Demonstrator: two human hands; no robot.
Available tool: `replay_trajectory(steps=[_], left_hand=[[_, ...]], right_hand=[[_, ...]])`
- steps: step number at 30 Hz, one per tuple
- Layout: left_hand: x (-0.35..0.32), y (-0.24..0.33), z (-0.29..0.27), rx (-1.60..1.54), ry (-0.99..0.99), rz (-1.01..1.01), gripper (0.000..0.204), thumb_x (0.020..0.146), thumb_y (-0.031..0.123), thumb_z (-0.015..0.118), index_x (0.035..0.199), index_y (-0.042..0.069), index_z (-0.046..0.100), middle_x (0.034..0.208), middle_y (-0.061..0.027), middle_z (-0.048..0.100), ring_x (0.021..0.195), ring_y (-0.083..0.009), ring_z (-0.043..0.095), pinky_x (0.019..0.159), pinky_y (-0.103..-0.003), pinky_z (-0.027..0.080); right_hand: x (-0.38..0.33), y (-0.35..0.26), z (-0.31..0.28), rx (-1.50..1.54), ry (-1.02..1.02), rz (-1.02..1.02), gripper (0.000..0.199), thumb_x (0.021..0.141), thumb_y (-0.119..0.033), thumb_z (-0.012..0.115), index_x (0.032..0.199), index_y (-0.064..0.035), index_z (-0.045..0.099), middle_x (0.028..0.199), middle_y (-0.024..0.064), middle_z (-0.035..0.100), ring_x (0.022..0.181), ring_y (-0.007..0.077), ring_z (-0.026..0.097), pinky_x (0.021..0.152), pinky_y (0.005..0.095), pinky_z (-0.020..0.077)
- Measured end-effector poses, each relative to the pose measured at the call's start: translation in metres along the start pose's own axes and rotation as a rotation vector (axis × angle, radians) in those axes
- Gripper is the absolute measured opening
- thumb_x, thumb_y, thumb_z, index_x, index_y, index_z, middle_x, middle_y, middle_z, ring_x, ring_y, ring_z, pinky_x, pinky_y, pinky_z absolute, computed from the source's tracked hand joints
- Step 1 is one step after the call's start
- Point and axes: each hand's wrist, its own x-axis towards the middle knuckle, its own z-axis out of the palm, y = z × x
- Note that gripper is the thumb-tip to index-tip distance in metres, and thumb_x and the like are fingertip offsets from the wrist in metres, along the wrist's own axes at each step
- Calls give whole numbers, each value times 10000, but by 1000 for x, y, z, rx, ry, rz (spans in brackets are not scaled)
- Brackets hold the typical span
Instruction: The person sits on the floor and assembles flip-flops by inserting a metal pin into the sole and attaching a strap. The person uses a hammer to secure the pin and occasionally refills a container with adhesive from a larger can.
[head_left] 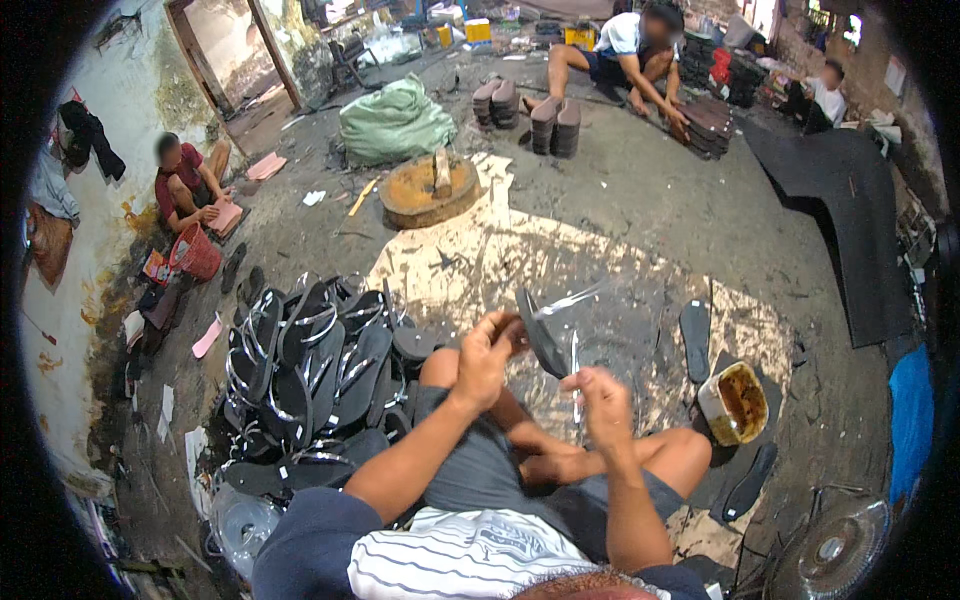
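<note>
- The dark sandal (543,340) is up in the air above the person's lap, tilted steeply; the left grip (486,362) grasps it near its edge with fingers and thumb. With the sole held only along one side, a hard pull from the other side could twist it loose.
- The right grip (604,402) is closed on a slim silvery piece (575,372), just beside the sole; whether that is a tool or a strap end, I cannot tell. If it is pointed, a slip could jab the opposite fingers or the bare legs below, since nothing shields them.
- The shiny strap (568,299) stands out from the sole's far side and looks blurred. Uneven tugging might seat it crooked or tear the hole, I judge.
- The squarish pale tub (716,412), stained brown inside, sits near the right knee (690,455). A careless shift of that leg could knock it over; whether it holds liquid is unclear.
- One loose sole (695,340) lies flat on the floor (620,190) near the tub, so a spill could foul it.
- On the left, the sandal heap (320,350) is stacked unevenly close to the left leg; a nudge from the elbow might send pairs sliding and mix them up.
</note>
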Motion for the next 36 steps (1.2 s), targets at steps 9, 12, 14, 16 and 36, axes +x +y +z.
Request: replay_trajectory(steps=[9, 12, 14, 16, 36], left_hand=[[-27, 0, 10, 767, -152, 399, 439, 936, 176, 681, 1345, 38, 598, 1299, -151, 642, 1216, -251, 596, 1091, -400, 419], [-29, 12, 27, 947, -465, 463, 373, 927, 178, 686, 1292, 104, 661, 1236, -105, 694, 1165, -218, 635, 1097, -446, 410], [-32, 12, 20, 935, -468, 462, 328, 927, 180, 684, 1245, 100, 685, 1196, -101, 712, 1132, -200, 653, 1089, -446, 416], [-31, 7, 12, 885, -481, 474, 255, 909, 195, 703, 1145, 99, 717, 1253, -92, 691, 1140, -204, 647, 1102, -454, 397], [12, 14, 7, -297, -75, -345, 477, 1030, 331, 553, 1317, -49, 536, 1228, -198, 643, 1129, -287, 625, 997, -446, 513]], right_hand=[[14, 68, -20, 437, 164, 215, 160, 996, -252, 603, 1023, -94, 598, 872, -7, 662, 729, 74, 630, 564, 227, 479], [12, 69, -9, 438, 66, 215, 203, 992, -231, 612, 1088, -54, 589, 950, 46, 674, 801, 106, 627, 659, 247, 491], [6, 56, 1, 542, 74, 184, 215, 993, -233, 617, 1099, -49, 583, 959, 47, 672, 797, 110, 629, 664, 245, 497], [7, 52, 5, 631, 68, 142, 263, 992, -268, 636, 1109, -40, 578, 976, 57, 672, 798, 114, 633, 679, 251, 512], [10, 13, -13, 138, -112, -55, 272, 962, -174, 679, 1172, -20, 603, 1027, 60, 659, 916, 126, 615, 798, 287, 505]])
